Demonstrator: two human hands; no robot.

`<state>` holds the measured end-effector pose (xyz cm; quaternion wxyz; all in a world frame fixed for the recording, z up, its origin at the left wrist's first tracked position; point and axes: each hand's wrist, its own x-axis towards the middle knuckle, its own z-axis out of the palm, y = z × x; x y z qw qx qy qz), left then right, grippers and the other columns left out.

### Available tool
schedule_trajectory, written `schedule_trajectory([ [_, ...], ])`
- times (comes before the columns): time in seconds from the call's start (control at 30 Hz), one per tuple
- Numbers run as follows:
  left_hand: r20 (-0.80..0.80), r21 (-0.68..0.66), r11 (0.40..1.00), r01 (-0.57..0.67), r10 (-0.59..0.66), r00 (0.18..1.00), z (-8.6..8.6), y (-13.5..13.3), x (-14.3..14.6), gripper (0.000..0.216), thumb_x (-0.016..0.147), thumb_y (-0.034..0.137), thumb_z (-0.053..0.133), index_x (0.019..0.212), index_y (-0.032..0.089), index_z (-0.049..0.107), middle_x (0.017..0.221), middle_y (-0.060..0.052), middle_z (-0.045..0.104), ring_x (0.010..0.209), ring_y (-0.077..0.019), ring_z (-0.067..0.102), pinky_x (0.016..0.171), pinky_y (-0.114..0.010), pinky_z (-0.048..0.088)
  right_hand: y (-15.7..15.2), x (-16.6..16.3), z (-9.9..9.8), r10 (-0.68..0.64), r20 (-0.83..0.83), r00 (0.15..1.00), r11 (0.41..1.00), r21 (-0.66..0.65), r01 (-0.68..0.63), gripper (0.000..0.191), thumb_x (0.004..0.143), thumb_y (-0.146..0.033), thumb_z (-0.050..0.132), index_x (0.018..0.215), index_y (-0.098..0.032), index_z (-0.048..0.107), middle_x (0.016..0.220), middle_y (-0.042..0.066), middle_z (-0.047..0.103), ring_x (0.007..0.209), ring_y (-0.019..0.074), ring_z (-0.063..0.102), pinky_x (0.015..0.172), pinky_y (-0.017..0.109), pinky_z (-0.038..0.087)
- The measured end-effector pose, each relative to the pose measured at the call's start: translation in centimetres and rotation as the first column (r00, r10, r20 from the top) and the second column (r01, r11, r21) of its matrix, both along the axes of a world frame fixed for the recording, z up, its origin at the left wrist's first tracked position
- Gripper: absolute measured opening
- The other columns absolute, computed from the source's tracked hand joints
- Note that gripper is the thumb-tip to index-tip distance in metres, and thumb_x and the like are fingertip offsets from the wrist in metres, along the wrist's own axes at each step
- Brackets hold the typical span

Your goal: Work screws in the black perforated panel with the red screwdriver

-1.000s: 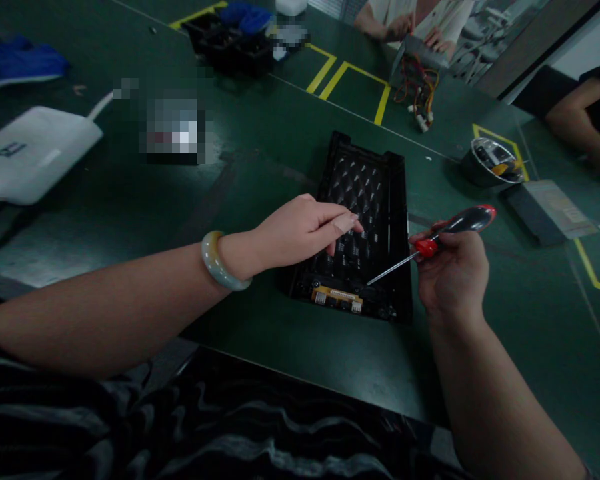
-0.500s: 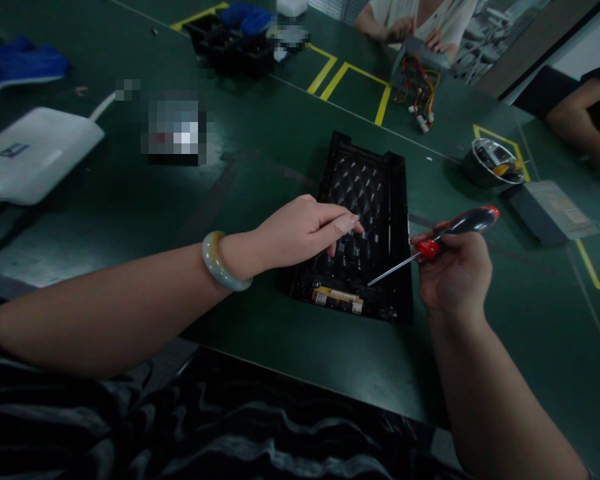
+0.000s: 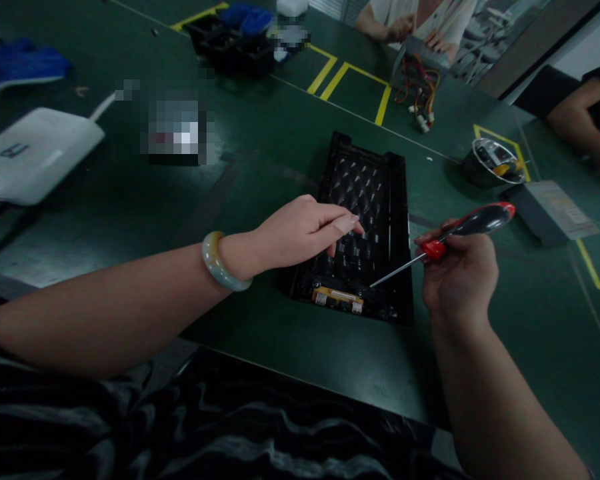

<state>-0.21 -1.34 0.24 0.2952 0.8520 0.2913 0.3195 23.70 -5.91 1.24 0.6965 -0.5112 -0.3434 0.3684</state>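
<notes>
A black open casing lies on the green table, with a small yellow circuit board at its near end. My left hand rests on the casing's left side, fingers curled and pressed down on it. My right hand grips a screwdriver with a red and black handle. Its metal shaft slants down to the left, and the tip sits in the casing close to the board.
A white device lies far left, blue cloth behind it. A black tray stands at the back. A metal bowl and a grey box sit right. Other people's hands work on a wired unit; a forearm lies far right.
My right hand has shifted slightly to the right and tilted the screwdriver handle outward. The left hand has stayed in place.
</notes>
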Motion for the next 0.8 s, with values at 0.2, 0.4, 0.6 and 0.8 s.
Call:
schedule_trajectory([
  [0.2, -0.015, -0.010, 1.000, 0.003, -0.004, 1.000, 0.1, -0.1, -0.1, 0.044, 0.109, 0.039, 0.035, 0.117, 0.021, 0.074, 0.071, 0.003, 0.074, 0.068, -0.0128, 0.068, 0.073, -0.027, 0.045, -1.6, -1.3, 1.5, 0.040, 0.181, 0.983, 0.973, 0.218, -0.080, 0.018, 0.061, -0.015, 0.053, 0.076, -0.020, 0.061, 0.075, -0.002, 0.056, 0.059, 0.0133, 0.059, 0.055, 0.028, 0.043],
  [0.4, -0.100, 0.157, 0.966, 0.206, -0.192, 0.976, 1.2, -0.6, -0.2, 0.035, 0.106, 0.035, 0.043, 0.109, 0.027, 0.077, 0.093, 0.001, 0.078, 0.089, -0.0162, 0.068, 0.092, -0.036, 0.036, -3.9, -3.0, 2.7, 0.111, 0.298, 0.948, 0.925, 0.319, -0.208, 0.025, 0.065, -0.011, 0.063, 0.086, -0.025, 0.065, 0.085, -0.002, 0.054, 0.061, 0.0138, 0.061, 0.053, 0.030, 0.045],
  [0.6, -0.269, 0.258, 0.883, 0.392, -0.324, 0.907, 1.6, -1.2, -0.3, 0.035, 0.103, 0.036, 0.046, 0.098, 0.029, 0.080, 0.104, -0.003, 0.075, 0.102, -0.0222, 0.059, 0.097, -0.043, 0.028, -4.2, -2.8, 2.9, 0.036, 0.344, 0.938, 0.899, 0.398, -0.181, 0.025, 0.063, -0.011, 0.063, 0.086, -0.022, 0.063, 0.085, -0.001, 0.049, 0.060, 0.0137, 0.061, 0.049, 0.030, 0.045],
  [0.8, -0.333, 0.252, 0.869, 0.426, -0.335, 0.881, 1.5, -1.4, -0.2, 0.035, 0.103, 0.035, 0.047, 0.095, 0.027, 0.080, 0.108, -0.004, 0.073, 0.104, -0.0234, 0.054, 0.095, -0.044, 0.027, -4.3, -2.6, 2.9, -0.050, 0.380, 0.924, 0.876, 0.461, -0.142, 0.028, 0.062, -0.014, 0.063, 0.089, -0.023, 0.061, 0.082, 0.000, 0.046, 0.059, 0.0158, 0.059, 0.048, 0.030, 0.046],
])
